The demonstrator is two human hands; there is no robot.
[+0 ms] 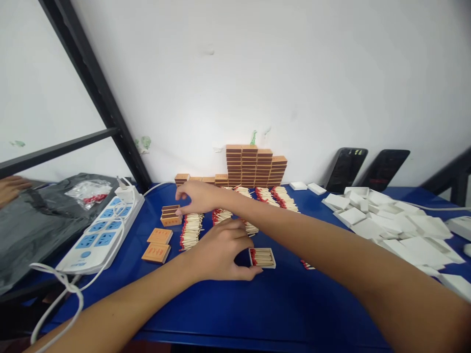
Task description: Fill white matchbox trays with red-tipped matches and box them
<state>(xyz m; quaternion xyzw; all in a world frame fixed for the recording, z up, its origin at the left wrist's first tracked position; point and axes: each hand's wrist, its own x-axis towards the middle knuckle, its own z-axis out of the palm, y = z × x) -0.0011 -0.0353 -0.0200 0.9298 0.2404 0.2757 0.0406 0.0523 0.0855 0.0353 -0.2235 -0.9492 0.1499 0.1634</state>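
My left hand (226, 252) rests low over the table, thumb and fingertips on either side of the left end of a white matchbox tray (263, 258). Red-headed matches fill that tray. Crossing above my left arm, my right hand (200, 198) reaches to the left with thumb and index finger parted. Its thumb tip is at the right edge of a few orange matchbox sleeves (171, 216), whose dark striking sides show. In front of these lie two flat orange matchboxes (156, 252). Rows of loose matches (191, 231) lie under and beside my hands, partly hidden.
Stacked matchboxes (250, 166) stand against the wall. White empty trays (390, 220) are heaped at right, near two leaning phones (346, 169). At left are a power strip (99, 230) with a looping white cable and a dark plastic bag (47, 220). Another person's hand (13, 189) shows far left.
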